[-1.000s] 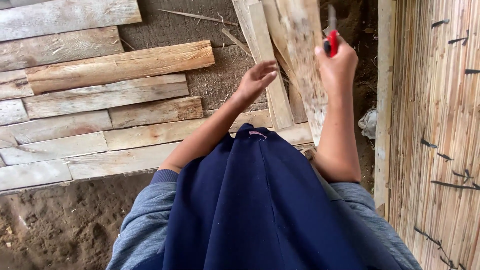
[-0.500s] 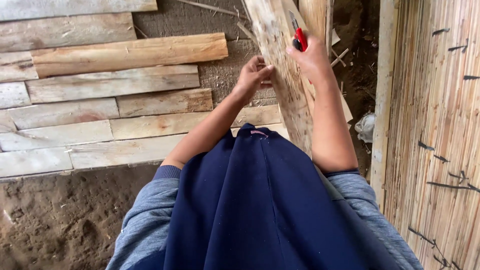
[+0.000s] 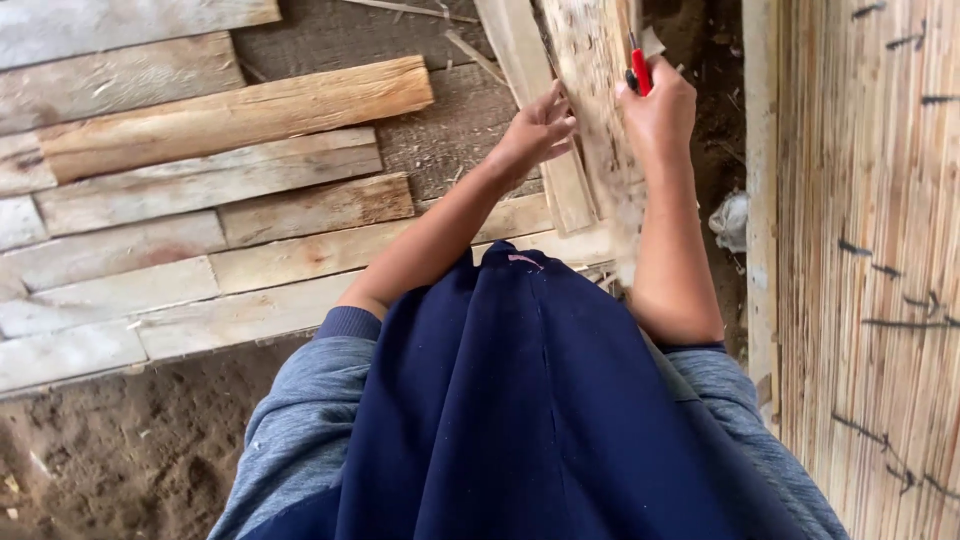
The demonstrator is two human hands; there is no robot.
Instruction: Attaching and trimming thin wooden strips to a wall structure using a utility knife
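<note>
Plank (image 3: 590, 110) at twelve o'clock is being marked: left hand (image 3: 540, 130) fingers curl against it, right hand (image 3: 660, 105) fist grips red pencil (image 3: 640, 72), needing steadiness.

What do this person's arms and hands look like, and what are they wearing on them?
Both hands are bare, with no gloves, rings or watch showing: the left hand and the right hand. The forearms are bare too. Grey-blue sleeves are pushed up above the elbows, each ending in a darker blue ribbed cuff. A dark navy cloth hangs down between the arms.
</note>
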